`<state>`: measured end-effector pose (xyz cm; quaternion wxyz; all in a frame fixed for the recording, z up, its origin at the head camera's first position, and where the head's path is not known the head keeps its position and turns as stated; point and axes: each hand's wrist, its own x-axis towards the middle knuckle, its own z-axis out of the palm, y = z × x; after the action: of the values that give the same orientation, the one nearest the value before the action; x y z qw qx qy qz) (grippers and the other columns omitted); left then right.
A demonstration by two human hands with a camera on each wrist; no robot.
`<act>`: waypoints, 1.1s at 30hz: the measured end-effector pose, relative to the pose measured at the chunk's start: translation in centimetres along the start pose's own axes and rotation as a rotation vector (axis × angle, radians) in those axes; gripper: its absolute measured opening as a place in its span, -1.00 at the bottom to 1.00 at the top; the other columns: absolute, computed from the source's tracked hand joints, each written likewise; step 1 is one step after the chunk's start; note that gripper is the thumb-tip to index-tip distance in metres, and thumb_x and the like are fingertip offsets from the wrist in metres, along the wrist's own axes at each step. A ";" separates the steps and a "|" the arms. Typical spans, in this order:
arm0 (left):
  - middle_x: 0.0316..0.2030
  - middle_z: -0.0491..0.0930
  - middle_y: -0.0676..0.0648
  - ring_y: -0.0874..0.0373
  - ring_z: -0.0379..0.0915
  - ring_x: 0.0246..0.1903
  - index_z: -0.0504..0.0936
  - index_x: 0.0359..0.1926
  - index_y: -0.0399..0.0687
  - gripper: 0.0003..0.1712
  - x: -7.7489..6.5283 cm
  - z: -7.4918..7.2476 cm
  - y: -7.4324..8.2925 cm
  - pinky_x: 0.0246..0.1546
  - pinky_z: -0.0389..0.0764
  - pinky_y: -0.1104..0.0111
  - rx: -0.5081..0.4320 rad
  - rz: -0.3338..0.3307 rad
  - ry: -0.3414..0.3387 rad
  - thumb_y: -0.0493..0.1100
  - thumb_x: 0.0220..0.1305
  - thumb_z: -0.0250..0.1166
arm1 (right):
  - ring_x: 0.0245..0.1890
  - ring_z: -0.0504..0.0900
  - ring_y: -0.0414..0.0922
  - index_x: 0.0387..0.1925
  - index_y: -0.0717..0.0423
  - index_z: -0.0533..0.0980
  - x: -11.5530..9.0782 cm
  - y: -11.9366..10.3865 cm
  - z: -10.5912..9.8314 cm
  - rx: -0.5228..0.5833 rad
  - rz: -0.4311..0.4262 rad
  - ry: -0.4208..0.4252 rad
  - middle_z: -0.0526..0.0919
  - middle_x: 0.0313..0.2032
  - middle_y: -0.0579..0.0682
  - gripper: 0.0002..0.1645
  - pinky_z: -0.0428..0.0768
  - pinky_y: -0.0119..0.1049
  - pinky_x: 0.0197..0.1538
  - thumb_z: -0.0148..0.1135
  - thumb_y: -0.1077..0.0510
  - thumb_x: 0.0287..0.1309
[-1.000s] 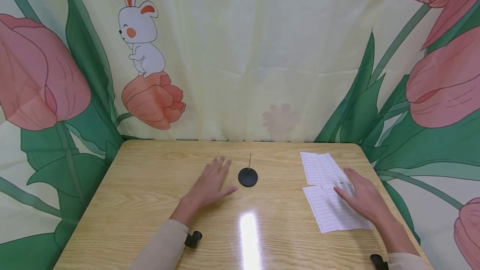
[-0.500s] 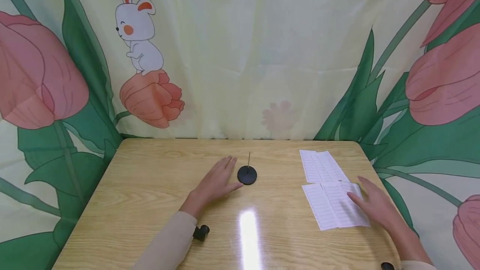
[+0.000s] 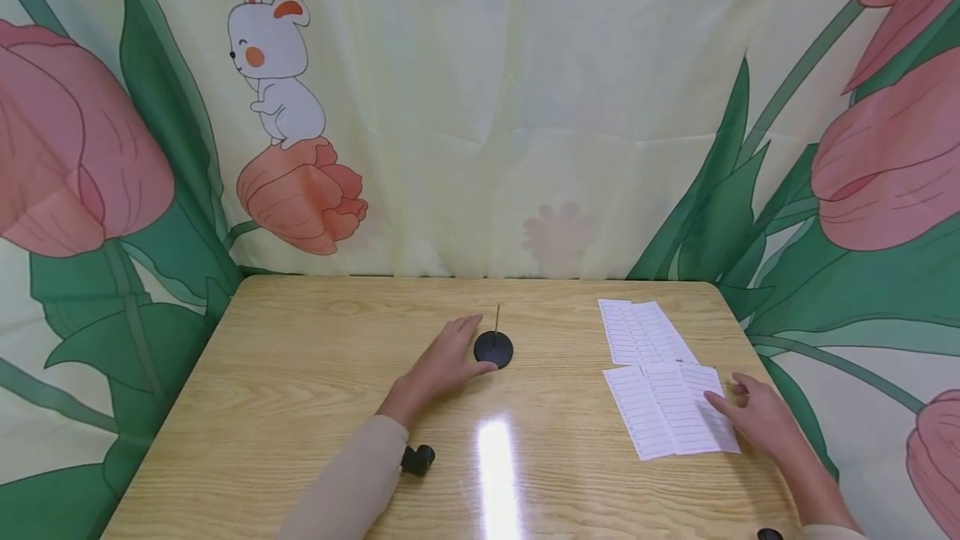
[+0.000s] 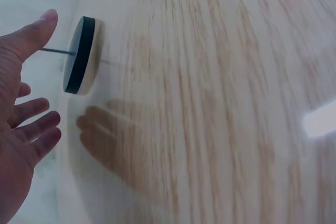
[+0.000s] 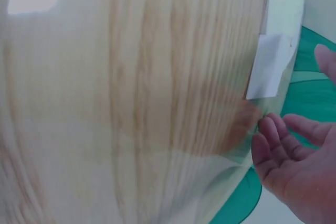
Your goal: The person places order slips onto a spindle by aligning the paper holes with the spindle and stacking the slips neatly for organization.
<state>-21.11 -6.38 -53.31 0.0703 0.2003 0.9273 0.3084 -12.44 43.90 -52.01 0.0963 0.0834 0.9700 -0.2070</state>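
A receipt spike (image 3: 492, 351), a thin upright rod on a round black base, stands on the table left of the paper slips. My left hand (image 3: 447, 362) is at the left side of the base, fingers extended and thumb tip right at its near rim. In the left wrist view the thumb overlaps the rod above the black base (image 4: 80, 56). Four-cornered white slips printed with lines, the near ones (image 3: 667, 411) and the far ones (image 3: 645, 332), lie overlapping at the right. Over their right edge, my right hand (image 3: 761, 417) hovers with loosely bent fingers, holding nothing.
The wooden table (image 3: 315, 390) carries a bright light reflection (image 3: 498, 473) near its front middle. Behind it hangs a curtain (image 3: 465, 107) printed with tulips and a rabbit. A small black camera (image 3: 417, 460) sits at the left wrist.
My left hand has moved right, up to the base of the receipt spike. My right hand has drawn back toward the right edge from over the slips, its fingers now more bent.
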 end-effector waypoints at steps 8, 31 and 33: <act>0.35 0.44 -0.21 -0.15 0.35 0.36 0.32 0.50 -0.19 0.06 1.1 1.1 0.0 0.34 0.46 0.02 -0.083 -0.035 0.055 0.11 0.11 0.60 | 0.04 0.51 0.43 0.23 0.72 0.27 0.4 0.1 0.7 0.034 0.086 0.021 0.49 0.06 0.61 0.11 0.50 0.30 0.13 0.28 -0.31 0.31; 0.17 0.52 -0.18 -0.09 0.39 0.20 0.53 0.33 -0.20 -0.15 1.6 2.6 0.0 0.22 0.53 0.03 -0.150 -0.067 0.115 -0.04 0.06 0.64 | -0.16 0.49 0.24 0.16 0.65 0.29 -0.2 -1.8 1.4 0.070 0.233 -0.012 0.52 -0.04 0.54 -0.24 0.54 0.03 -0.11 0.31 0.02 0.34; 0.15 0.51 -0.17 -0.09 0.39 0.18 0.54 0.31 -0.20 -0.18 1.6 2.6 0.0 0.22 0.53 0.03 -0.147 -0.062 0.114 -0.03 0.07 0.64 | -0.15 0.49 0.24 0.18 0.66 0.28 -0.2 -1.8 1.4 0.080 0.238 -0.013 0.51 -0.02 0.55 -0.23 0.55 0.03 -0.11 0.31 0.04 0.34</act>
<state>-21.93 -4.30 -55.45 0.0417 0.1481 0.9104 0.3841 -12.42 41.65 -52.52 0.1232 0.2001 0.9436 -0.2332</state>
